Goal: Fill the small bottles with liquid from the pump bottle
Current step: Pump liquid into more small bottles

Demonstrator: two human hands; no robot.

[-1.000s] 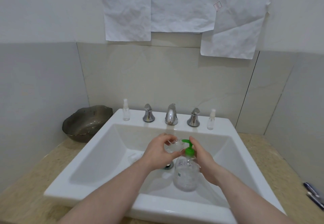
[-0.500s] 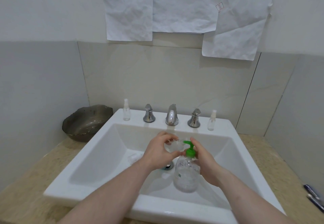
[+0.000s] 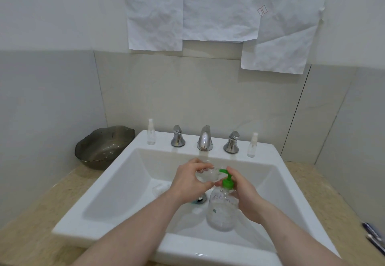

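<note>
Left hand (image 3: 188, 182) pinches a small bottle (image 3: 206, 176) at the nozzle; right hand (image 3: 246, 198) grips the pump bottle (image 3: 221, 211).

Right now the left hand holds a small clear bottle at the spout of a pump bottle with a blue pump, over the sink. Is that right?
Not quite: the pump is green, not blue, as the head view shows. The rest holds: the left hand holds a small clear bottle at the spout of the pump bottle, over the sink.

Pump bottle (image 3: 221, 213) stands in the sink (image 3: 116, 184), before the faucet (image 3: 204, 138).
</note>
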